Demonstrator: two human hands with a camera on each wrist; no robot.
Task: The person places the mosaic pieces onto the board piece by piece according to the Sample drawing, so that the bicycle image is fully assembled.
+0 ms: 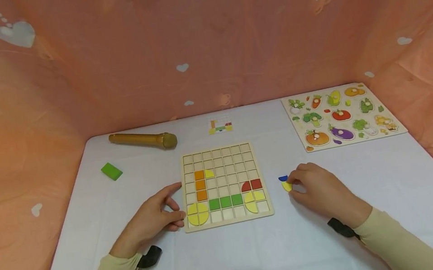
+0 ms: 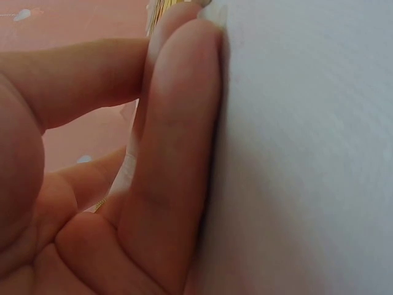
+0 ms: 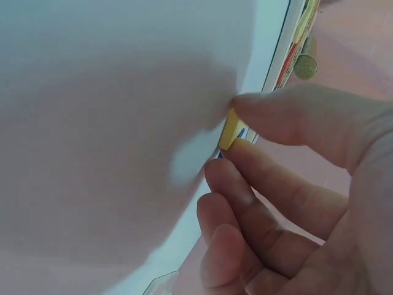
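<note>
Thumb and forefinger of my right hand [image 1: 315, 186] pinch a yellow quarter-circle piece [image 3: 229, 130] at its edges, low over the white tabletop. Just beyond it lies a blue piece [image 1: 283, 178], mostly hidden in the right wrist view. A square wooden grid board [image 1: 228, 223] lies to the left, partly filled with yellow, orange, green and red pieces. Its lower right circle shows three yellow quarters [image 1: 250, 197] and a bare fourth cell. My left hand [image 1: 155, 214] rests beside the board, fingertips touching its left edge, the fingers loosely bent.
Behind the board lies a small printed pattern card [image 1: 220, 124]. A gold microphone [image 1: 141, 140] and a green block [image 1: 112, 171] are at the back left. A vegetable knob puzzle [image 1: 298, 131] takes up the back right, before the pink curtain [image 1: 204, 41].
</note>
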